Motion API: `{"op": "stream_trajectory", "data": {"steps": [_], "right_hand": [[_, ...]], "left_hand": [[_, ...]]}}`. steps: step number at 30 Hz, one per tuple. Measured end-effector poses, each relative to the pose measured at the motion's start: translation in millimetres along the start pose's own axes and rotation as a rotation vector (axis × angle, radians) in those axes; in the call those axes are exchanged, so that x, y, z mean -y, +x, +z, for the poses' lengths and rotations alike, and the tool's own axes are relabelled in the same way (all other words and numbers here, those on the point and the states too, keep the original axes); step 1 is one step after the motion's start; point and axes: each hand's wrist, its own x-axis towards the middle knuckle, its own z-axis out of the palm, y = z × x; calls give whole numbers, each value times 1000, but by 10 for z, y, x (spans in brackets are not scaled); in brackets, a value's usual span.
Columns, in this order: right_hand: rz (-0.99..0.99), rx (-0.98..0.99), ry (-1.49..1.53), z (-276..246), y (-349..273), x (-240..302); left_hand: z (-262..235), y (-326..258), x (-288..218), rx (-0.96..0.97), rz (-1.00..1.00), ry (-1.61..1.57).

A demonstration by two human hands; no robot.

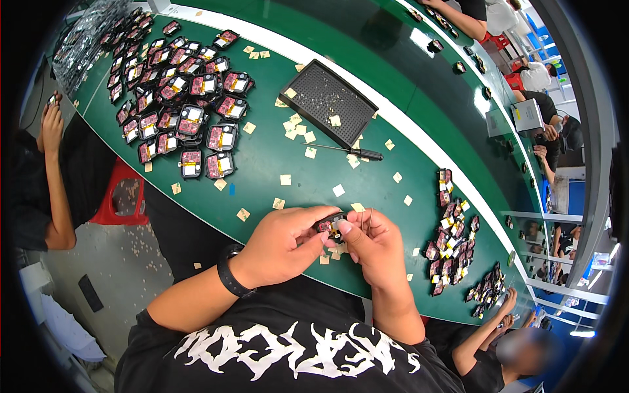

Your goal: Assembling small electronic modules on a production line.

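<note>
Works at a long green table (262, 157). Has a broad heap of black-rimmed devices (190, 121) left of the black tray (354, 114), with red boards and pale parts showing. Has a narrower heap of similar devices (449, 245) right of the tray and nearer the body. Brings together the left hand (285, 239), closed in a pinch, and the right hand (380, 245), fingers curled, on the tray's near side, well apart from it. Has a dark-handled screwdriver (371, 155) just beside the tray's near edge. Grips one small device (325, 224) in the left pinch, on that near side, with the right thumb against it. Holds a thin metal tool (369, 219) in the right fingers; cannot tell its kind. Has pale squares (285, 179) scattered around the tray, mostly on its near side, and tiny specks (318, 98) inside it.
</note>
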Motion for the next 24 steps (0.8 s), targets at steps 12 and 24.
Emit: {"op": "stream_trajectory", "data": {"steps": [12, 24], "right_hand": [[-96, 47, 35, -22, -67, -55], [-129, 86, 78, -73, -54, -154]], "left_hand": [[-9, -10, -8, 18, 78, 56], [-18, -4, 36, 4, 122, 258]]}}
